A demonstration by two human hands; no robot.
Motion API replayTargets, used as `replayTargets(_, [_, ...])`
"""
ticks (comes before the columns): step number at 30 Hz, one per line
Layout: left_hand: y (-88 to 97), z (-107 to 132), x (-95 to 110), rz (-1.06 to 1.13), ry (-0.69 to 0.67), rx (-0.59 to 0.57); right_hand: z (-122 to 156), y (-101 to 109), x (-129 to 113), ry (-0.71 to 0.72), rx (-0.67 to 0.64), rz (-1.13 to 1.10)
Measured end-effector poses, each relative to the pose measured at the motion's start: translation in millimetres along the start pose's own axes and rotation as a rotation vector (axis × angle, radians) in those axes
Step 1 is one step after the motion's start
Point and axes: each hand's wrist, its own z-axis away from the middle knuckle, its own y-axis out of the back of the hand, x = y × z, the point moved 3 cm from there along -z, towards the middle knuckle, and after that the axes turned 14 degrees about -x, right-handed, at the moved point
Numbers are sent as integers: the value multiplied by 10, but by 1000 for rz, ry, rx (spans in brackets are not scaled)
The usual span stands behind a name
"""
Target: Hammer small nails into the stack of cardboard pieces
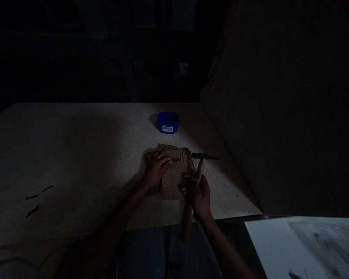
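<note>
A stack of brown cardboard pieces (172,185), with rows of small holes or marks on top, lies on the table before me. My left hand (154,170) rests over its left side, thumb and forefinger drawn together at a short row of small dark pieces (177,159). What those fingertips pinch is too dark to make out. In my right hand (202,197) is a hammer (187,221), gripped by its wooden handle, the dark metal head up and pointing right. Some fingers of that hand reach over the cardboard's right edge.
Beyond the cardboard stands a blue plastic bin (168,123) with a white label. Several thin dark pieces (32,210) lie on the table (84,155) at the left. A tall dark panel (293,116) borders the right side. Lower right is a white surface (273,240).
</note>
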Motion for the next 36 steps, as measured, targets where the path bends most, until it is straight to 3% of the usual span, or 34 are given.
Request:
replayTargets(15, [-28,-6,-37,124,-41,-2,-8,-23,-109,26,10,-17])
replayTargets(21, [-55,-17,-49,139,-39,-3,109,55,-441,-22,-82,204])
replayTargets(27, [-71,-22,-43,102,-21,-14,169,18,-892,106,-280,625])
replayTargets(36, [-67,-16,-66,120,6,-41,126,-53,-1024,134,-352,640])
